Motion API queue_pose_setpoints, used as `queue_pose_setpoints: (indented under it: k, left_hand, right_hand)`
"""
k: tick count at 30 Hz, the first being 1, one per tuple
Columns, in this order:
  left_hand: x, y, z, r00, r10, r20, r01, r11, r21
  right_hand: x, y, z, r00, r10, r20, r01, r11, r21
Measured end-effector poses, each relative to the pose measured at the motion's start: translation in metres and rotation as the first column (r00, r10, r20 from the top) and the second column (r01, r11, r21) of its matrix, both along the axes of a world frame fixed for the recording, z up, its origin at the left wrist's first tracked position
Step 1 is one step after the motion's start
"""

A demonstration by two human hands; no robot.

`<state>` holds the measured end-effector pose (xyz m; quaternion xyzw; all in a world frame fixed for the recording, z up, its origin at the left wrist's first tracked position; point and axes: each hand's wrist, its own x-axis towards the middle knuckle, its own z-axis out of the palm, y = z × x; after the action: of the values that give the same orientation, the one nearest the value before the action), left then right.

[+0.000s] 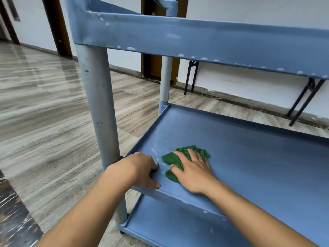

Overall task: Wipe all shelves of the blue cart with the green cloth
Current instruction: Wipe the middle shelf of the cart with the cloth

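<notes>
The blue cart fills the right of the head view, with a top shelf rim [195, 38], a middle shelf [249, 157] and a bottom shelf [178, 229]. A crumpled green cloth [173, 158] lies on the middle shelf near its front left corner. My right hand [193, 171] presses down on the cloth, fingers spread over it. My left hand [140, 168] grips the front left corner rim of the middle shelf, fingers curled over the edge. White smears mark the shelf beside the cloth.
A grey post [99, 104] of the cart stands at the front left, another [165, 79] at the back left. Wood-look floor [44, 104] spreads to the left. Black folding table legs [302, 102] and dark door frames [57, 25] line the white wall behind.
</notes>
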<state>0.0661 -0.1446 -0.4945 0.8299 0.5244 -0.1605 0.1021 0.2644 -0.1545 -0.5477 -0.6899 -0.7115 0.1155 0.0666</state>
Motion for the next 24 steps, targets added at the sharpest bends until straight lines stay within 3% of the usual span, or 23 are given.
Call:
queue_pose_setpoints:
  k: [13,19,24]
  left_hand:
    - [-0.004,0.002,-0.001,0.999,-0.008,0.045,0.007,1.0,0.019]
    - [-0.007,0.013,-0.012,0.999,-0.038,0.02,0.038,0.999,-0.028]
    - [-0.008,0.009,-0.017,0.996,0.013,0.094,-0.014,1.0,0.008]
  right_hand:
    - [0.031,0.21,-0.003,0.982,-0.188,-0.002,0.188,0.982,0.017]
    - [0.041,0.274,0.005,0.975,-0.221,0.018,0.221,0.975,0.03]
    - [0.033,0.302,0.004,0.952,-0.301,0.051,0.296,0.952,0.081]
